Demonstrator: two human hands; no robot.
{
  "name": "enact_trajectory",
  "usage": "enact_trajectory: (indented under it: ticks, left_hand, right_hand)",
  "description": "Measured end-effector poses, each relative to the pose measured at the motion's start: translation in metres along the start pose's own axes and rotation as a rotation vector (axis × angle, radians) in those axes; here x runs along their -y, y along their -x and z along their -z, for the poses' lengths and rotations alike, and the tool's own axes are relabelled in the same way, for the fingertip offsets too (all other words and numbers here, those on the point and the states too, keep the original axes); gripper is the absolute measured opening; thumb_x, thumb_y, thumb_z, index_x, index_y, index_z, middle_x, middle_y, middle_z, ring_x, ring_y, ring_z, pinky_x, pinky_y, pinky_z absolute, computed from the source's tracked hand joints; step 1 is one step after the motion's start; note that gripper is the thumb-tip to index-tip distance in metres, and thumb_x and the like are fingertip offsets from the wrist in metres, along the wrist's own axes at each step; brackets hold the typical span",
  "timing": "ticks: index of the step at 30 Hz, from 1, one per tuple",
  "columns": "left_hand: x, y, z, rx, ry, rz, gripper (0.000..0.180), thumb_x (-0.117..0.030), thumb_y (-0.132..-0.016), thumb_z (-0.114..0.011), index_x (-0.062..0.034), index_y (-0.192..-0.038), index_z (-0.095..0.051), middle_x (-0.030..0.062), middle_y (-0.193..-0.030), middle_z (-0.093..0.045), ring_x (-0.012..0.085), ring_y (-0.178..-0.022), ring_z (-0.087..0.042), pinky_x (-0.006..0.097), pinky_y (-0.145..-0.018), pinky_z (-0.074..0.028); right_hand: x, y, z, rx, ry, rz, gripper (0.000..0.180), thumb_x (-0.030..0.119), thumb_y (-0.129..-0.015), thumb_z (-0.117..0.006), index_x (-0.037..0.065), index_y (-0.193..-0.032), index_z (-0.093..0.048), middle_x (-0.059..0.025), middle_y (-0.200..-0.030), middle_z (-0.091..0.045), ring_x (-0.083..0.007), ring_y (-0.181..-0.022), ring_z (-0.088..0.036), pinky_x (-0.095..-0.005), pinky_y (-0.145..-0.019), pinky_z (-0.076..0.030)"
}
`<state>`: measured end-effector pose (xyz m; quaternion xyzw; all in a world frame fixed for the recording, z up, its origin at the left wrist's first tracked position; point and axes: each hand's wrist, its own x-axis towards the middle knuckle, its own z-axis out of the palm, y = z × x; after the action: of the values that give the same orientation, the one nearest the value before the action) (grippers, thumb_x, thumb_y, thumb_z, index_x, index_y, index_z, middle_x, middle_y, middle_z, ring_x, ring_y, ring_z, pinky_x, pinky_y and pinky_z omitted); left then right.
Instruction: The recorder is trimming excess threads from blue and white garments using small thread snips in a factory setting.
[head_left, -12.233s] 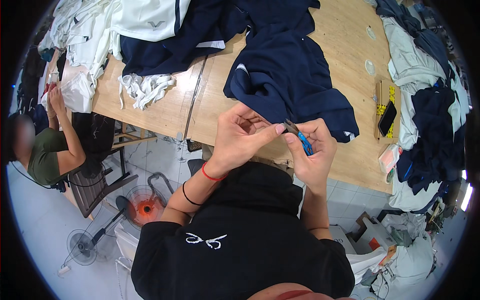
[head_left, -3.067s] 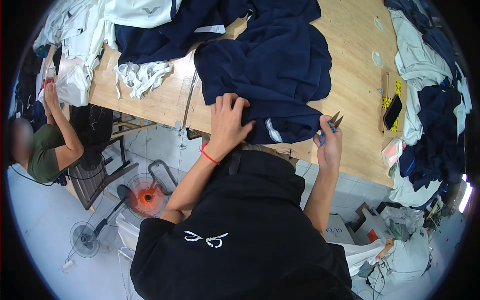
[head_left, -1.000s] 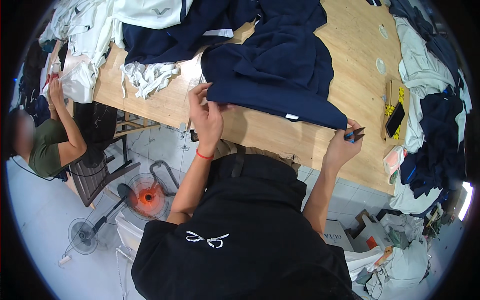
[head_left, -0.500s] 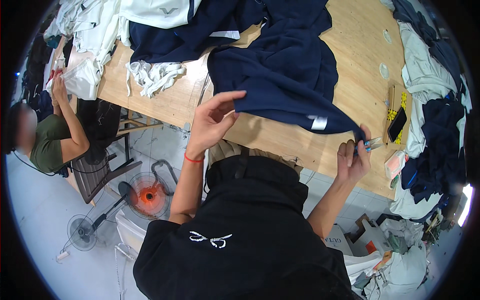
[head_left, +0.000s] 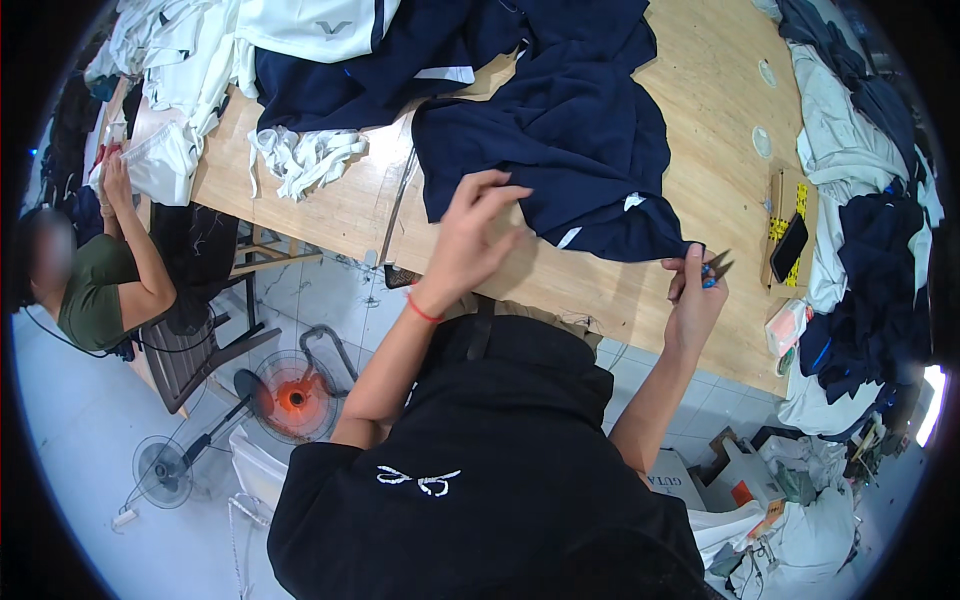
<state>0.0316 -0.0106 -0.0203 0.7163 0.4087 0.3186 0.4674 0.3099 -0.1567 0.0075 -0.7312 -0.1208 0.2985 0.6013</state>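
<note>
A navy garment (head_left: 590,150) lies spread on the wooden table, its near edge bunched toward me. A small white label (head_left: 634,201) shows near that edge. My right hand (head_left: 693,300) pinches the garment's near right corner between thumb and finger. In the same hand sits a pair of small thread snips (head_left: 716,270) with blue on the handle, blades pointing outward to the right. My left hand (head_left: 475,240) is raised at the garment's near left edge, fingers apart, holding nothing.
White fabric strips (head_left: 305,160) and more navy and white garments (head_left: 310,30) lie at the left and back of the table (head_left: 715,110). At the right edge, a cardboard box (head_left: 790,225) carries a phone (head_left: 789,248). A co-worker (head_left: 95,275) sits at left near a fan (head_left: 296,396).
My left hand has let go of the garment's edge and moved right. The edge has dropped from its stretched state into folds. My right hand has shifted slightly left, still pinching the corner.
</note>
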Motion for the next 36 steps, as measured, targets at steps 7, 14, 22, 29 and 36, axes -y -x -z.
enact_trajectory:
  ticks: [7, 14, 22, 29, 36]
  left_hand:
    - [0.022, -0.019, -0.013, 0.115, -0.268, -0.272, 0.014, -0.011, -0.097, -0.073, -0.0100, -0.109, -0.068, 0.0044, -0.104, -0.069, 0.0213, -0.104, -0.059, 0.036, -0.086, -0.044]
    - [0.024, -0.016, 0.048, -0.566, 0.424, 0.240, 0.018, -0.022, -0.110, -0.063, -0.0050, -0.116, -0.061, 0.0044, -0.103, -0.064, 0.0136, -0.097, -0.060, 0.031, -0.088, -0.049]
    - [0.001, 0.028, -0.016, 0.303, -0.567, -0.289, 0.045, -0.022, -0.074, -0.093, -0.0131, -0.113, -0.071, 0.0155, -0.153, -0.052, 0.0474, -0.150, -0.038, 0.056, -0.118, -0.037]
    - [-0.041, 0.016, 0.037, -0.126, 0.520, 0.194, 0.022, -0.016, -0.115, -0.048, -0.0029, -0.106, -0.063, 0.0054, -0.105, -0.071, 0.0102, -0.098, -0.064, 0.025, -0.086, -0.051]
    - [0.017, -0.017, 0.082, -0.326, 0.095, 0.194, 0.026, -0.003, -0.103, -0.062, -0.0008, -0.128, -0.065, 0.0070, -0.110, -0.069, 0.0133, -0.102, -0.065, 0.027, -0.091, -0.052]
  right_hand:
    - [0.019, 0.037, 0.020, 0.832, -0.089, -0.015, 0.013, 0.004, -0.091, -0.082, -0.002, -0.091, -0.070, -0.0059, -0.074, -0.072, -0.0120, -0.062, -0.069, -0.0266, -0.064, -0.055]
    - [-0.040, -0.020, -0.001, 0.195, 0.287, -0.052, 0.029, 0.026, -0.104, -0.073, -0.002, -0.110, -0.074, -0.0049, -0.084, -0.074, -0.0122, -0.078, -0.070, -0.0229, -0.076, -0.052]
    - [-0.057, -0.067, -0.043, 0.094, 0.133, 0.068, 0.020, 0.012, -0.097, -0.079, -0.004, -0.108, -0.074, -0.0045, -0.092, -0.073, -0.0117, -0.085, -0.066, -0.0280, -0.083, -0.053]
    - [0.084, -0.025, -0.007, -0.344, 0.209, 0.720, 0.012, 0.008, -0.098, -0.079, -0.001, -0.103, -0.075, -0.0047, -0.098, -0.072, -0.0087, -0.084, -0.062, -0.0244, -0.076, -0.050]
    - [0.086, -0.036, -0.013, -0.167, 0.390, 0.604, 0.022, 0.015, -0.102, -0.075, -0.003, -0.114, -0.078, -0.0065, -0.102, -0.078, -0.0089, -0.089, -0.067, -0.0215, -0.078, -0.051]
